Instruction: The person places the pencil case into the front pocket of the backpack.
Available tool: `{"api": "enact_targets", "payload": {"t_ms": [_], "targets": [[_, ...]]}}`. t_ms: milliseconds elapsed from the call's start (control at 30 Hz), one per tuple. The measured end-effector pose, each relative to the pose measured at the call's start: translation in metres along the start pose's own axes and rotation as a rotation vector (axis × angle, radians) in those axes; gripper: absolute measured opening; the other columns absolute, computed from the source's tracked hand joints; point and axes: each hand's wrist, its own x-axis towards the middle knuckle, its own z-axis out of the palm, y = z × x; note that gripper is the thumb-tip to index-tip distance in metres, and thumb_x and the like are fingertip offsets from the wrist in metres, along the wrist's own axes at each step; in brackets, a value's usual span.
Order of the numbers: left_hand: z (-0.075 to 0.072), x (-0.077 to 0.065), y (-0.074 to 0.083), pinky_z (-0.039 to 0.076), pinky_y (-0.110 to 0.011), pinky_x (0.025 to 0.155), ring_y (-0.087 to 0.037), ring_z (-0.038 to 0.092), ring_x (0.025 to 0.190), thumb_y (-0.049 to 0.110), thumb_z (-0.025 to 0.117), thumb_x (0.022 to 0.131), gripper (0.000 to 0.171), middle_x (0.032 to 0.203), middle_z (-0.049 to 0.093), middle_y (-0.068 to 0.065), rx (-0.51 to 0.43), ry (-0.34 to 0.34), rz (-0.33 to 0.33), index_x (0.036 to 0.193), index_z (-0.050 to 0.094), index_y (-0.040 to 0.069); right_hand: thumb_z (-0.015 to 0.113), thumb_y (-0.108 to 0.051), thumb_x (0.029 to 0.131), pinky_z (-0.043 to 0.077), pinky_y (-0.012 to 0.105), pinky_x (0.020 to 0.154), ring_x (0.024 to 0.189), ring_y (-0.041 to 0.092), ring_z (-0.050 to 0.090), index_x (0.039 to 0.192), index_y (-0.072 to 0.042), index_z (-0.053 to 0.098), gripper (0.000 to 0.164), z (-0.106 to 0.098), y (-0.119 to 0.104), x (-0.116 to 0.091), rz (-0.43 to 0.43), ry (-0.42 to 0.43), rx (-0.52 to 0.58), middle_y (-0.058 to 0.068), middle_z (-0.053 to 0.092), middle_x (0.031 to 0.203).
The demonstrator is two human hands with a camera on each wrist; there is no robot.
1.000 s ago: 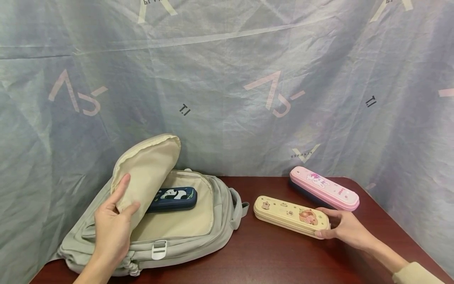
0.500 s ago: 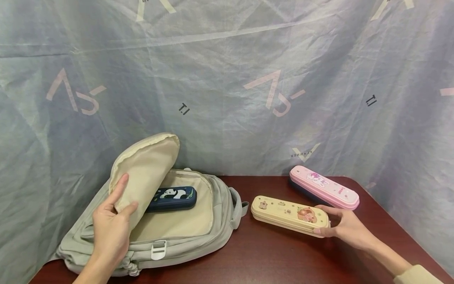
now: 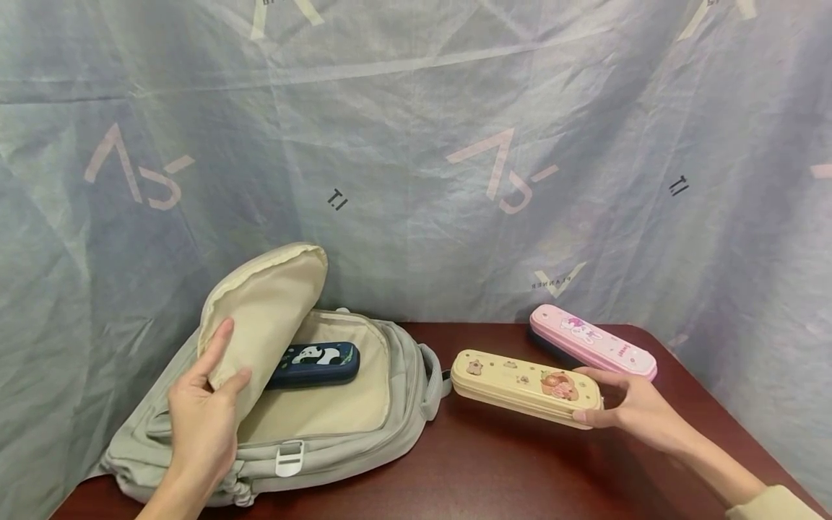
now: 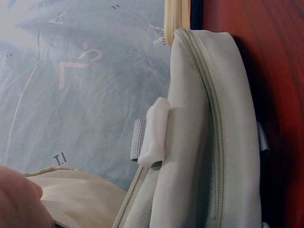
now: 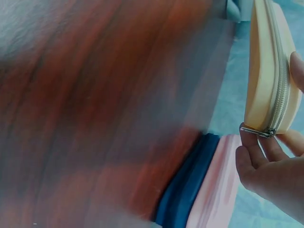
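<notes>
A grey-green backpack (image 3: 347, 451) lies on the table at left in the head view, its front compartment unzipped. My left hand (image 3: 203, 415) holds up its cream-lined flap (image 3: 269, 310), thumb on the lining. Inside the compartment rests a navy pencil case (image 3: 325, 363) with a panda print, partly hidden by the flap. My right hand (image 3: 640, 410) grips the right end of a yellow pencil case (image 3: 503, 377), thumb at the near side and fingers at the far side. In the right wrist view, the yellow case's zipper (image 5: 280, 90) and metal pull (image 5: 259, 131) appear beside the fingers.
A pink pencil case (image 3: 594, 341) with a rabbit print sits at the back right, on top of a dark blue case (image 5: 185, 185). Grey printed cloth (image 3: 416, 159) hangs behind the dark red table (image 3: 494, 469). A strap loop (image 3: 432, 379) sticks out from the backpack's right end.
The yellow pencil case has risen off the table and shifted slightly left in my right hand, its left end now higher. The left hand and flap have barely moved.
</notes>
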Motion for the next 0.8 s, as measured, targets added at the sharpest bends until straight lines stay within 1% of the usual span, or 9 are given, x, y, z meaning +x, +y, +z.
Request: {"api": "enact_targets", "payload": {"t_ms": [100,300,400,567,800], "targets": [[-0.001,-0.001,-0.001,0.019,-0.022,0.123,-0.006,0.019,0.155,-0.026,0.054,0.092,0.073,0.160,0.048,0.006,-0.006,0.010,0.005,0.153,0.054,0.013,0.089,-0.021,0.084,0.053,0.026,0.077,0.096,0.016,0.065,0.145,-0.004,0.063,0.069,-0.001,-0.006,0.001,0.001,-0.014,0.021,0.006,0.074,0.111],[-0.001,-0.002,-0.003,0.017,-0.022,0.124,-0.008,0.019,0.156,-0.028,0.053,0.091,0.072,0.159,0.050,0.004,-0.045,0.026,0.023,0.152,0.054,0.008,0.090,-0.018,0.083,0.057,0.026,0.075,0.091,0.014,0.068,0.144,0.001,0.061,0.070,-0.003,-0.019,0.003,-0.037,-0.027,0.054,0.009,0.075,0.107],[-0.001,-0.002,-0.003,0.019,-0.022,0.123,-0.008,0.020,0.155,-0.029,0.053,0.091,0.072,0.158,0.051,0.003,-0.055,0.032,0.028,0.152,0.055,0.008,0.090,-0.019,0.083,0.057,0.026,0.076,0.094,0.013,0.067,0.144,0.000,0.062,0.071,-0.004,-0.025,0.002,-0.041,-0.030,0.057,0.009,0.075,0.111],[0.000,-0.002,-0.002,0.016,-0.021,0.124,-0.008,0.020,0.156,-0.028,0.053,0.091,0.071,0.158,0.051,0.003,-0.054,0.039,0.030,0.152,0.055,0.008,0.091,-0.019,0.082,0.056,0.025,0.079,0.100,0.013,0.067,0.146,-0.001,0.061,0.072,-0.004,-0.035,0.002,-0.041,-0.036,0.071,0.010,0.074,0.117],[0.003,-0.002,-0.003,0.020,-0.022,0.123,-0.010,0.022,0.156,-0.029,0.053,0.091,0.070,0.156,0.052,0.002,-0.083,0.046,0.039,0.150,0.056,0.008,0.092,-0.019,0.081,0.058,0.026,0.080,0.103,0.014,0.068,0.145,-0.002,0.062,0.072,-0.002,-0.049,0.005,-0.078,-0.038,0.090,0.011,0.074,0.121]]}}
